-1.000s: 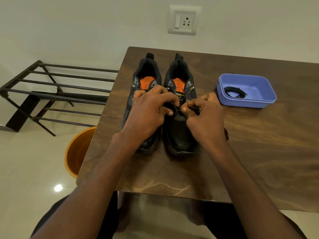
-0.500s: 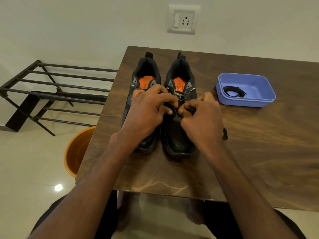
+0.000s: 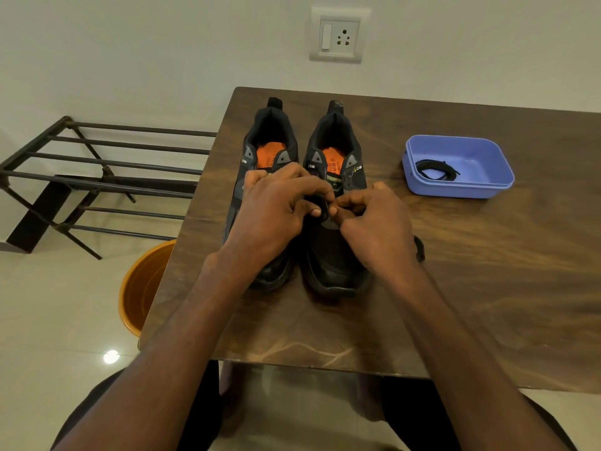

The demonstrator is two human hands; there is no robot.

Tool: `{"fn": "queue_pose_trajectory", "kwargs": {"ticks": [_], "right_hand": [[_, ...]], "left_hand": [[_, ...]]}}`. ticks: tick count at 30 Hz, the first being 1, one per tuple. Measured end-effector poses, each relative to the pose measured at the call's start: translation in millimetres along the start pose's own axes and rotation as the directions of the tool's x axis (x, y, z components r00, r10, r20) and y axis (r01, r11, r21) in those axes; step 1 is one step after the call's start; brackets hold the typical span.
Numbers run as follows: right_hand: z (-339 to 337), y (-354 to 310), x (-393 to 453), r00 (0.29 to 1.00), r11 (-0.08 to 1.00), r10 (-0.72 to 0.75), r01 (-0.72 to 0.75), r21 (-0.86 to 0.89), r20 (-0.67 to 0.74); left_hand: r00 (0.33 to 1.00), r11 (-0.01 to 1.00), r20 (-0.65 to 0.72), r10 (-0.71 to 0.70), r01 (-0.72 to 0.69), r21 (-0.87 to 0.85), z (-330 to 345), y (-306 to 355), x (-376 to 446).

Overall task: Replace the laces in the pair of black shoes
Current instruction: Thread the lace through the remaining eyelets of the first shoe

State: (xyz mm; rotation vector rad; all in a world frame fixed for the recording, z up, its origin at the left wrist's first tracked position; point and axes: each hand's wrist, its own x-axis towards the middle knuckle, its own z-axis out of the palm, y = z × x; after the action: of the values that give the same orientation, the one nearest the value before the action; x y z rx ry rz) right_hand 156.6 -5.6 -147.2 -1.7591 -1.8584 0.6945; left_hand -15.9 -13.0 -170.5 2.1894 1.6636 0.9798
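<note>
Two black shoes with orange insoles stand side by side on the wooden table (image 3: pixel 487 271), toes toward me. The left shoe (image 3: pixel 260 151) is largely covered by my left hand (image 3: pixel 276 216). My left hand grips the left eyelet edge of the right shoe (image 3: pixel 331 255) with curled fingers. My right hand (image 3: pixel 374 226) pinches at the lace area of that shoe, fingertips meeting the left hand's; the lace itself is hidden there. A black lace end (image 3: pixel 420 249) shows beside my right wrist. Another coiled black lace (image 3: pixel 434 169) lies in the blue plastic tray (image 3: pixel 487 187).
A dark metal shoe rack (image 3: pixel 97 177) stands to the left of the table. An orange bucket (image 3: pixel 143 288) sits on the floor by the table's left edge. A wall socket (image 3: pixel 338 35) is above the table. My knees show under the near edge.
Both hands stayed at the right shoe's lace area; my right hand's fingers shifted slightly inward toward the left hand. The shoes and tray have not moved.
</note>
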Motion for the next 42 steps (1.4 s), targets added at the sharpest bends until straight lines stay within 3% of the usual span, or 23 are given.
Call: {"fn": "queue_pose_trajectory", "kwargs": {"ticks": [7,15,19,24,25,27,29,30,31,32,34,36,40,42], "right_hand": [[-0.5,-4.9,-6.9,0.994,0.974,-0.050,0.026,-0.226,-0.100],[1.4,4.8,-0.1,0.997,0.978,0.034,-0.048,0.205,0.068],[-3.0,9.8,2.5,0.994,0.975,-0.005,-0.018,0.221,0.106],[-12.7,17.0,3.3,0.974,0.980,-0.145,0.117,0.160,0.172],[-14.9,20.4,3.4,0.969,0.981,-0.178,0.161,0.113,0.172],[-20.1,26.3,4.0,0.953,0.972,-0.232,0.237,0.000,0.195],[-26.5,30.7,4.2,0.933,0.964,-0.259,0.267,0.002,0.251],[-28.8,33.4,4.6,0.925,0.962,-0.268,0.270,0.029,0.270],[-31.3,35.2,5.2,0.920,0.960,-0.277,0.273,0.054,0.278],[-32.4,36.9,5.8,0.917,0.960,-0.280,0.270,0.076,0.283],[-32.3,38.1,5.6,0.918,0.957,-0.290,0.274,0.096,0.271],[-30.0,38.0,5.9,0.924,0.956,-0.293,0.277,0.099,0.246],[-27.8,37.6,6.6,0.933,0.958,-0.285,0.268,0.102,0.221],[-28.3,37.7,7.3,0.935,0.960,-0.274,0.254,0.115,0.225]], "left_hand": [[1.000,0.996,0.018,-0.004,0.005,-0.089,-3.6,6.2,-1.1],[0.999,0.996,0.048,0.008,-0.004,-0.087,-8.3,12.4,-2.1],[0.994,0.997,0.100,-0.040,0.046,-0.056,-13.1,6.6,-8.8],[1.000,1.000,0.002,0.014,-0.014,-0.025,-9.6,14.2,-10.5],[0.999,0.997,-0.035,0.001,-0.003,-0.077,-11.0,17.2,-9.1],[0.989,0.928,-0.126,-0.082,0.030,-0.372,-21.6,25.6,-5.5],[0.957,0.713,-0.183,-0.226,0.034,-0.700,-36.4,34.0,-2.8],[0.942,0.638,-0.188,-0.278,0.035,-0.769,-41.3,36.3,-3.2],[0.936,0.646,-0.199,-0.292,0.040,-0.762,-43.8,37.4,-3.0],[0.946,0.752,-0.204,-0.252,0.058,-0.657,-43.1,36.1,-3.6],[0.993,0.973,-0.082,-0.086,0.066,-0.222,-32.9,31.8,-8.1],[0.997,0.994,0.060,-0.047,0.041,0.100,-18.8,27.8,-11.6],[0.997,0.987,0.040,-0.062,0.056,0.149,-15.6,28.3,-9.3],[0.996,0.991,-0.058,-0.074,0.067,-0.119,-22.1,30.8,-6.9]]}}
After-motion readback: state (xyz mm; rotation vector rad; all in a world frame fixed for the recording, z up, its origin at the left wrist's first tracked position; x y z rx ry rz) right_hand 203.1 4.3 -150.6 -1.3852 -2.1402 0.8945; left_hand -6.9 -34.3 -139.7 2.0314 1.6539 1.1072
